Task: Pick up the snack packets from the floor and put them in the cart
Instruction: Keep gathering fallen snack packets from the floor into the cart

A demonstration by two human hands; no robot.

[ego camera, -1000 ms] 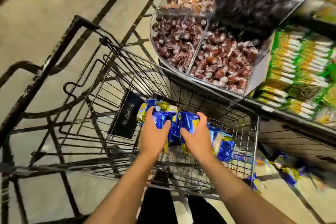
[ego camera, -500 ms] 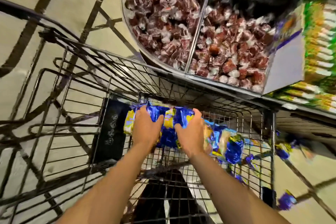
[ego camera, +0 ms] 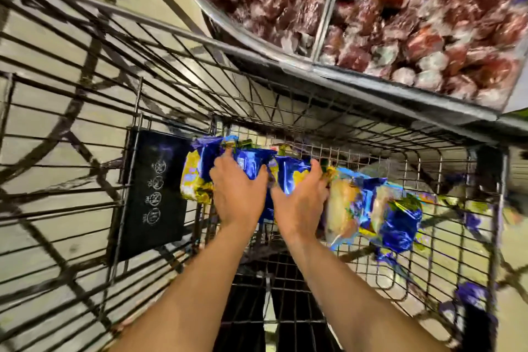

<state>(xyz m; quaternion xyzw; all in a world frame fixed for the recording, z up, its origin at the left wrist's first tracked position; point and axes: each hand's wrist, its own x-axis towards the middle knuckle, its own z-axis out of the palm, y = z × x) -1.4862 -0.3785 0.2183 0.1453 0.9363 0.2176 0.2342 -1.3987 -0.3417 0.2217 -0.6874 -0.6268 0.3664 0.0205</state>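
Observation:
Both my hands reach down into the black wire cart (ego camera: 85, 111). My left hand (ego camera: 237, 194) and my right hand (ego camera: 300, 203) grip a bundle of shiny blue and yellow snack packets (ego camera: 257, 163) between them, low inside the basket. More blue and yellow packets (ego camera: 380, 214) lie on the cart's wire floor just right of my right hand. A few blurred blue packets (ego camera: 471, 297) show on the floor beyond the cart's right wall.
A black flap with white symbols (ego camera: 154, 188) hangs on the cart's left inner wall. Display bins of red wrapped sweets (ego camera: 385, 17) overhang the cart's far edge. Tiled floor with dark lines lies to the left. My dark trousers (ego camera: 274, 308) show through the mesh.
The view has closed in and tipped down over the cart. My hands have sunk deeper into the basket with the packet bundle still held between them.

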